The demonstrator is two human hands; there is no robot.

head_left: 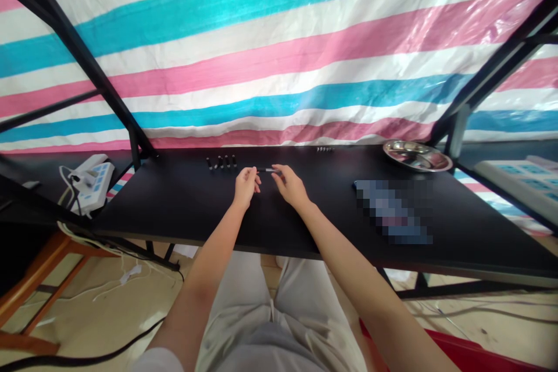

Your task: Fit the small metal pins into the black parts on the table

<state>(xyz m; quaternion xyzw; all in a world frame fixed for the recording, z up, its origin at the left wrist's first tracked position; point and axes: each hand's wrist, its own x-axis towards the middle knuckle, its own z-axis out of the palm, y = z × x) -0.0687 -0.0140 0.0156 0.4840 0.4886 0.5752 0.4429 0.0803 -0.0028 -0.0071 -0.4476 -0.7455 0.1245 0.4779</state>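
Observation:
Above the black desk (183,203), a slim black and silver pen (265,170) lies level between my two hands. Its left, dark end is pinched between the thumb and fingers of my left hand (246,188). My right hand (290,186) has its thumb and forefinger closed on the silver right end; the fingertips hide the tip. Just left of my left hand, several short black cylindrical parts (221,162) with lighter ends are set in a loose row. A row of small silvery pieces (325,149), too small to make out, sits at the desk's back edge.
A round steel dish (417,157) stands at the back right. In front of it lies a pixelated bluish object (390,212). White power strips (93,183) with cables are at the far left. Black metal posts (93,67) and a striped plastic sheet (279,58) close off the back.

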